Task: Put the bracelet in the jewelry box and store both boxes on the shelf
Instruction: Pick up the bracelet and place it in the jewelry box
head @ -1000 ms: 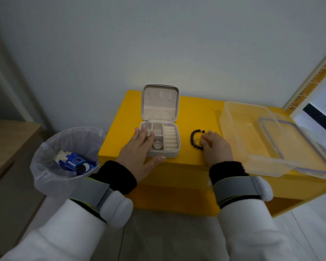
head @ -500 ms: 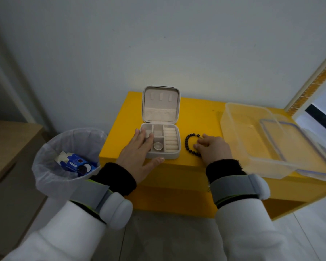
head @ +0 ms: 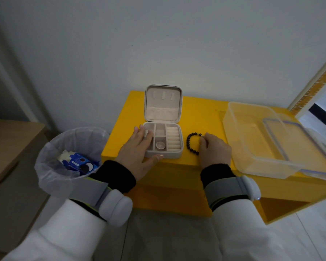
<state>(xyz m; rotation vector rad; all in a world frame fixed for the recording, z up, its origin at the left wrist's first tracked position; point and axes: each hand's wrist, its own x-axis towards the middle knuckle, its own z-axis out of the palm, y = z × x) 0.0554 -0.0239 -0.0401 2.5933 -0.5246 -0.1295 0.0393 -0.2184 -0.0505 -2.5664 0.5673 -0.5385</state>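
A small beige jewelry box (head: 174, 142) stands open on the yellow shelf top (head: 199, 113), its lid upright and a small silver cup in one compartment. My left hand (head: 137, 155) lies flat over the box's left edge, fingers spread and thumb along the front. A black beaded bracelet (head: 191, 143) lies just right of the box. My right hand (head: 214, 149) pinches the bracelet's right side with the fingertips. A clear plastic box (head: 252, 140) sits at the right, its clear lid (head: 297, 146) resting partly on it.
A bin lined with a white bag (head: 72, 157) stands left of the shelf, holding a blue wrapper. A wooden cabinet (head: 9, 147) is at the far left. An open yellow compartment (head: 282, 208) shows below the shelf top at the right. The wall is behind.
My right hand has slid the bracelet leftward, closer to the jewelry box. My left hand has stayed on the box.
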